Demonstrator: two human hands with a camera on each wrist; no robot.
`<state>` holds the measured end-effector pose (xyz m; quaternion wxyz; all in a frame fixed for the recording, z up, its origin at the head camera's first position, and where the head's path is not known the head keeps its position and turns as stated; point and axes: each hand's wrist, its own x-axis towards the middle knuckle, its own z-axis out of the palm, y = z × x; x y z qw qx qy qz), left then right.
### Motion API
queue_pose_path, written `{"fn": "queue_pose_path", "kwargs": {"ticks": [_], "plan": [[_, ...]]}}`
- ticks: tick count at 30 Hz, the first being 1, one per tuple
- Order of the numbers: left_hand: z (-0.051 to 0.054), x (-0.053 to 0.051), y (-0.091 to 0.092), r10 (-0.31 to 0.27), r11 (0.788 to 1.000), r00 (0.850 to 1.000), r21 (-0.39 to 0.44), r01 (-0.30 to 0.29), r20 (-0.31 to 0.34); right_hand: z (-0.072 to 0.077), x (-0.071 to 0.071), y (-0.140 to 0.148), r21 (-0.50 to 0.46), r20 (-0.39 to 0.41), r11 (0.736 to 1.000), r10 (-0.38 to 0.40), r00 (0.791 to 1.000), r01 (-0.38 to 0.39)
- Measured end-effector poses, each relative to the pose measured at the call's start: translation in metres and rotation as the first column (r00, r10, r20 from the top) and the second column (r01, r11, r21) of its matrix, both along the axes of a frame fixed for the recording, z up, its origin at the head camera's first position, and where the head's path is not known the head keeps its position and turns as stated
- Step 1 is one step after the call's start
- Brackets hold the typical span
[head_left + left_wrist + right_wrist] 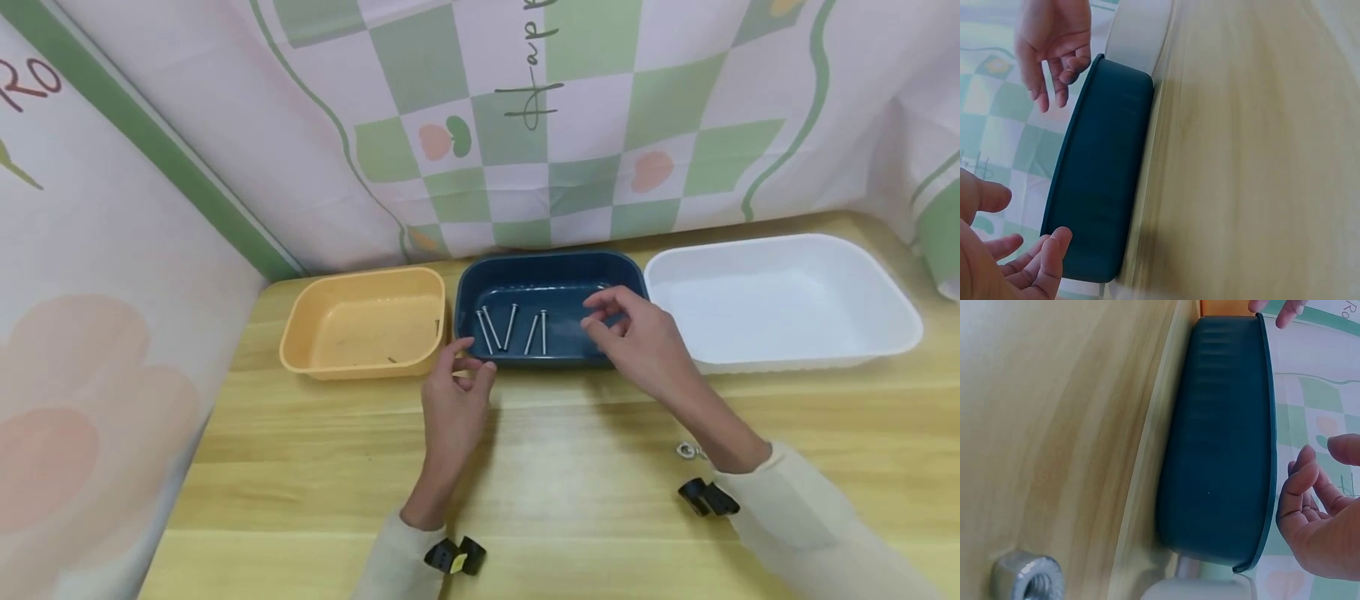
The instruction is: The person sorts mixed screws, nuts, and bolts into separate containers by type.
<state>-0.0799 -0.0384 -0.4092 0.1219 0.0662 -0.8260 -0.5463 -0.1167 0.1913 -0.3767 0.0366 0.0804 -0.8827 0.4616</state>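
Several silver bolts (513,327) lie loose on the floor of a dark blue tray (551,360), toward its left half. My left hand (454,408) is at the tray's front left corner, fingers loosely bent and nothing held; whether a fingertip touches the rim I cannot tell. Over the tray's right side hovers my right hand (641,337), thumb and fingers apart with no object between them. The right wrist view shows that same hand (1322,525) beside the tray's rim. On the table near the right sleeve lies a metal nut (686,450), with another small piece partly hidden by the wrist.
A yellow tray (360,369) with a few tiny dark bits in it stands left of the blue one. To the right is a white tray (810,364). All three sit along the back of the wooden table (562,475), before a patterned cloth (510,133).
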Motion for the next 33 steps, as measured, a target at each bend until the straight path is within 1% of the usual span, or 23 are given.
{"fn": "queue_pose_path", "kwargs": {"ticks": [7, 14, 20, 23, 27, 33], "plan": [[0.002, 0.001, 0.002, -0.021, 1.0, 1.0, 0.012, 0.021, -0.007, -0.001, 0.003, 0.003, -0.004, 0.0, 1.0, -0.007, 1.0, 0.007], [0.003, 0.004, 0.005, -0.023, 0.999, 1.0, 0.029, 0.023, 0.006, -0.001, 0.007, 0.007, -0.011, 0.013, 1.0, -0.014, 1.0, 0.014], [0.001, 0.006, 0.008, -0.035, 0.999, 0.999, 0.039, 0.037, -0.037, 0.0, 0.009, 0.011, -0.01, 0.013, 0.999, -0.035, 0.999, 0.035], [0.001, 0.007, 0.011, -0.041, 0.998, 0.998, 0.047, 0.044, -0.044, 0.002, 0.011, 0.014, -0.007, 0.027, 0.999, -0.049, 0.998, 0.049], [0.0, 0.008, 0.014, -0.063, 0.996, 0.997, 0.057, 0.065, -0.036, 0.004, 0.014, 0.019, -0.005, 0.045, 0.998, -0.067, 0.997, 0.067], [-0.002, 0.008, 0.018, -0.118, 0.989, 0.99, 0.082, 0.125, -0.078, 0.006, 0.017, 0.027, -0.007, 0.035, 0.996, -0.091, 0.995, 0.091]]}}
